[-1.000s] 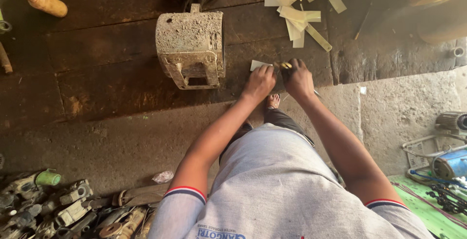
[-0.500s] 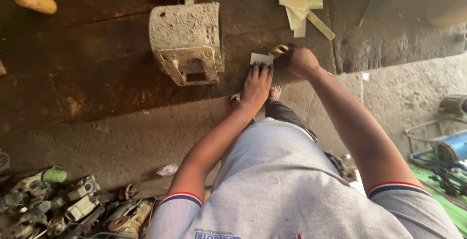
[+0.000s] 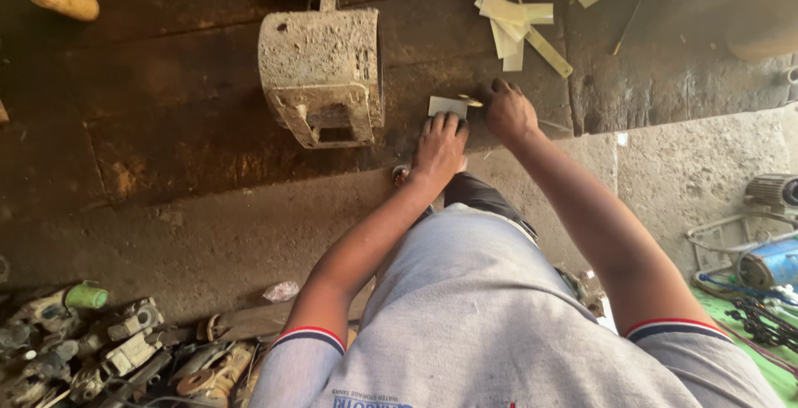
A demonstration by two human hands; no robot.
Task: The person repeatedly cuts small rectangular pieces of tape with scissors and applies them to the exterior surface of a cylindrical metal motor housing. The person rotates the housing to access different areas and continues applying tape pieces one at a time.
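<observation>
While pressing the pale sheet piece flat on the dark floor with left hand fingers together, risk of slip — right hand fist closed round a thin tool beside those fingertips. Beyond: grey metal housing, cut strips.

Both arms reach forward and down, elbows slightly bent. The left hand lies flat, palm down, fingers spread forward. The right hand, just beside it, is curled into a loose fist, knuckles up.
</observation>
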